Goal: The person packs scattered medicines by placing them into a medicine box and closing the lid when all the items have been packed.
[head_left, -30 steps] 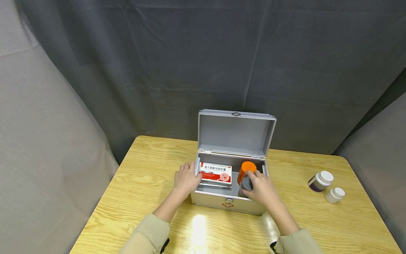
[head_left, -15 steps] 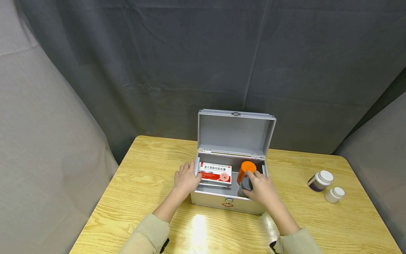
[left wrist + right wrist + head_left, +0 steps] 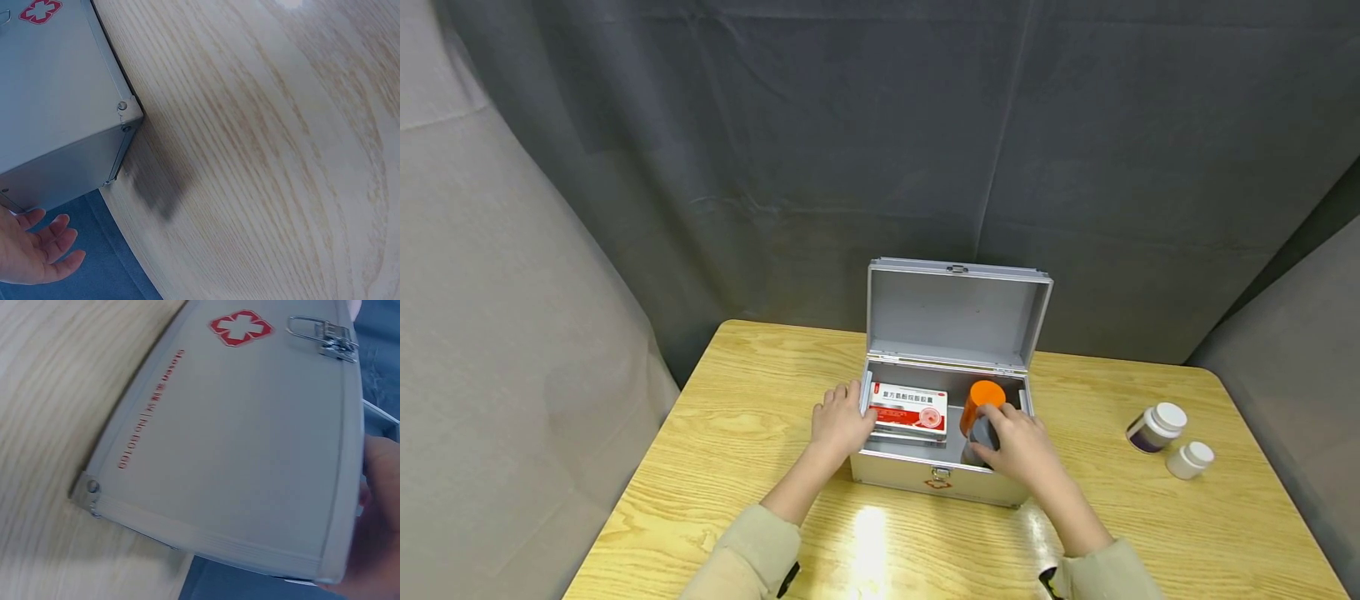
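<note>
An aluminium first-aid case [image 3: 936,483] stands on the table with its lid raised. My left hand [image 3: 841,419] rests at its left rim, thumb over the edge; in the left wrist view its loosely bent fingers [image 3: 59,247] stay beside the case wall. My right hand [image 3: 1018,442] reaches over the right front rim and holds a grey-capped bottle [image 3: 982,432] by its top, inside the case. Just behind that bottle is an orange bottle [image 3: 982,398]. A red and white medicine box [image 3: 912,407] lies in the left part, atop another box. The front wall hides the bottle's base.
Two white-capped bottles, a larger one with a dark label [image 3: 1156,427] and a small white one [image 3: 1190,460], are at the table's right. The raised lid [image 3: 958,312] stands at the back of the case. Grey curtains [image 3: 820,167] surround the wooden table [image 3: 760,383].
</note>
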Motion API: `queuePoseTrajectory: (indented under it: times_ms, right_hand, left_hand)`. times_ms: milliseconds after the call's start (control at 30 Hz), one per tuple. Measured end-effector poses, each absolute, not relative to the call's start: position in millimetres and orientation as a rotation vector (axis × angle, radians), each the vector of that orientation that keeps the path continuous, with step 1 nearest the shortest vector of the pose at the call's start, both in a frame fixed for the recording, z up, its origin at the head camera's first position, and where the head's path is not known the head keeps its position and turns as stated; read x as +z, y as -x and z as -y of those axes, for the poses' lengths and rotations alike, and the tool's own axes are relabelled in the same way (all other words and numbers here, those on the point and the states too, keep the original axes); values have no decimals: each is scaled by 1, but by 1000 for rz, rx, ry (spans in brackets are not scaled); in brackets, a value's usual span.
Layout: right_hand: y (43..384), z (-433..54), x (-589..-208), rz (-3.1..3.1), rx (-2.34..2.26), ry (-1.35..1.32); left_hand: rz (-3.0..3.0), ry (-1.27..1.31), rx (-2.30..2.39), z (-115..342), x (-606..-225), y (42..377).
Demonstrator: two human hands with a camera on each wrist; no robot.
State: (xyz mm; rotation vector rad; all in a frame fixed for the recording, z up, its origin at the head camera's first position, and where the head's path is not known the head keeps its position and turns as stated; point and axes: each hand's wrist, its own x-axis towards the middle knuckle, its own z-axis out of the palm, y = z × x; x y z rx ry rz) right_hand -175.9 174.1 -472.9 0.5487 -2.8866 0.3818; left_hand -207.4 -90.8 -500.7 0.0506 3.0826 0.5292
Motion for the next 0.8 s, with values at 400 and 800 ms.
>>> queuePoseTrajectory:
  times_ms: [400,800]
  right_hand:
    - [178,-183,-453,2713,573,-639]
    - [189,-218,-440,2491,678,-563]
  left_hand:
    - [-3098,-70,507,90,-502,208]
    - [-3091,-55,520,90,-501,207]
